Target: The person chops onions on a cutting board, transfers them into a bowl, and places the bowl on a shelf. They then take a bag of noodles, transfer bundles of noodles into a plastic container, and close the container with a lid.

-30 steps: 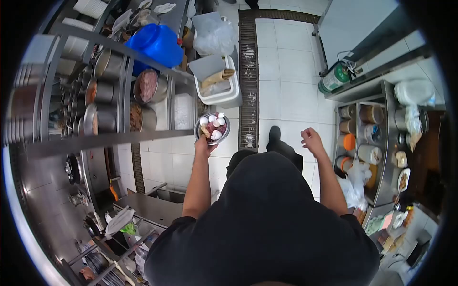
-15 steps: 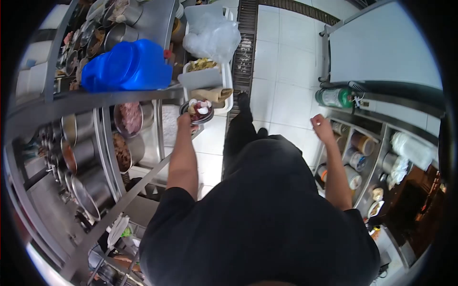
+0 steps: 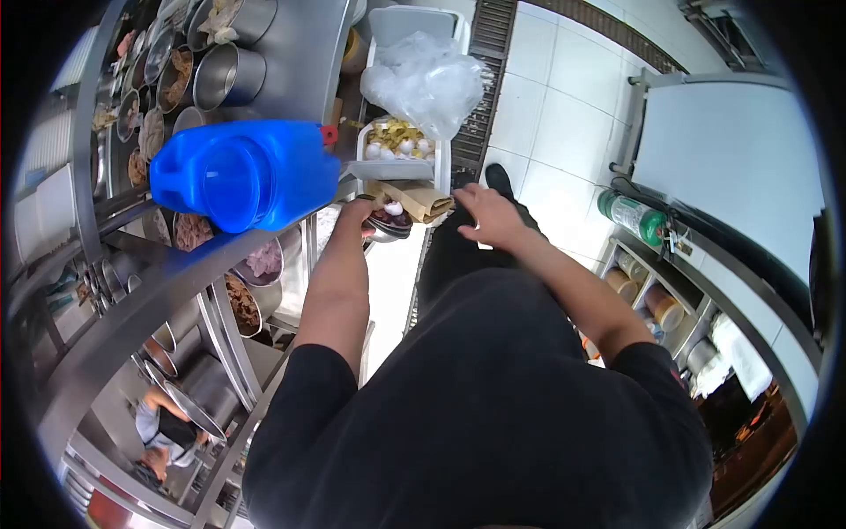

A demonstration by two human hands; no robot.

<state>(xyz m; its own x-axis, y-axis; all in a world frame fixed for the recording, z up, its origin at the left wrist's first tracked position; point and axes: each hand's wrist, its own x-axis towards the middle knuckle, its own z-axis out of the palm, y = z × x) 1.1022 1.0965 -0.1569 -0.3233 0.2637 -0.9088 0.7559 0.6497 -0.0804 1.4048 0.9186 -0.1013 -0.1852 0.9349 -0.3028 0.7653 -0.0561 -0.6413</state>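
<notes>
Left hand [image 3: 357,214] clamped on bowl [image 3: 388,233]; right hand [image 3: 492,219] spread, just beside paper [image 3: 412,197]. Pots [image 3: 227,78] stand on steel counter [image 3: 295,70] near jug [image 3: 247,172]; grated drain [image 3: 490,46] runs along white tiled floor [image 3: 551,84]

The small, round, dark-grey metal bowl [image 3: 389,232] I hold looks smooth and shiny, while the folded brown paper-like sheet [image 3: 416,199] looks matt and creased. Near me, the big blue plastic jug [image 3: 304,167] is smooth and glossy, and the clear plastic bag [image 3: 423,84] is crinkled and shiny. My black cloth shirt [image 3: 493,388] is soft and matt, above glossy white floor tiles [image 3: 582,84].
</notes>
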